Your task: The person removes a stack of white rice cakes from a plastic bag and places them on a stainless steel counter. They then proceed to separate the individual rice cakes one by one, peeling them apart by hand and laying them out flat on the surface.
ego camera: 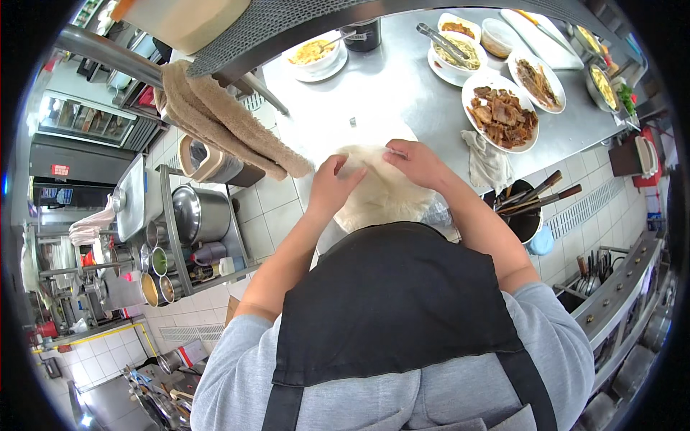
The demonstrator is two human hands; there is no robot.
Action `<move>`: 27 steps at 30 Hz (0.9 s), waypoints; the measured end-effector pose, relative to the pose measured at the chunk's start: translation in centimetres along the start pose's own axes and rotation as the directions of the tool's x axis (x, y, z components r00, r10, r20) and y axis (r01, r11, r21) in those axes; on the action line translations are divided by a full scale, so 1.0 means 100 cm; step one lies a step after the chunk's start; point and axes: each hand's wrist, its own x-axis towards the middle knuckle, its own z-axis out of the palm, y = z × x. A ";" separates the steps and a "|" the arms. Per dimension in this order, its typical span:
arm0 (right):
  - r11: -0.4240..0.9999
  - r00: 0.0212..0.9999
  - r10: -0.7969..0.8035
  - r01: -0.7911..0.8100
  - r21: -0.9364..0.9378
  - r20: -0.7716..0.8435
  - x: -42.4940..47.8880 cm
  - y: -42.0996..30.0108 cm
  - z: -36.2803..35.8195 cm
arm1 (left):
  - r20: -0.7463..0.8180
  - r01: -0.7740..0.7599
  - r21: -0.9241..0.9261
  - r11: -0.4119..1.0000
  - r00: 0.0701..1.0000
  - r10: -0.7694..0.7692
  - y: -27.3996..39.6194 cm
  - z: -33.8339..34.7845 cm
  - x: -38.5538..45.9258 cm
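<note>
A thin, pale cream sheet [385, 202], soft and wrinkled, lies at the front edge of the steel worktable [431, 116] and drapes towards my apron. Whether it is dough, a wrap or a bag I cannot tell. My right hand [418, 161] pinches its far edge between thumb and fingers. At the sheet's left side, my left hand [337, 186] touches it with thumb and forefinger apart; the other fingertips are hidden. Beyond the sheet, glare washes out a round white surface [401, 129].
An oval plate of browned sliced meat [501, 116] and a crumpled white cloth [485, 161] lie to the right. Tongs [444, 43] rest on a noodle bowl [458, 59]. Brown towels [226, 118] hang at left. Overhead runs a steel shelf [302, 35]. Handled utensils [539, 194] stand in a pot.
</note>
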 end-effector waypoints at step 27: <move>0.914 0.974 -0.077 0.154 -0.374 0.214 0.047 -0.012 -0.013 | 0.087 0.237 -0.074 0.969 0.969 -0.231 -0.010 -0.015 -0.018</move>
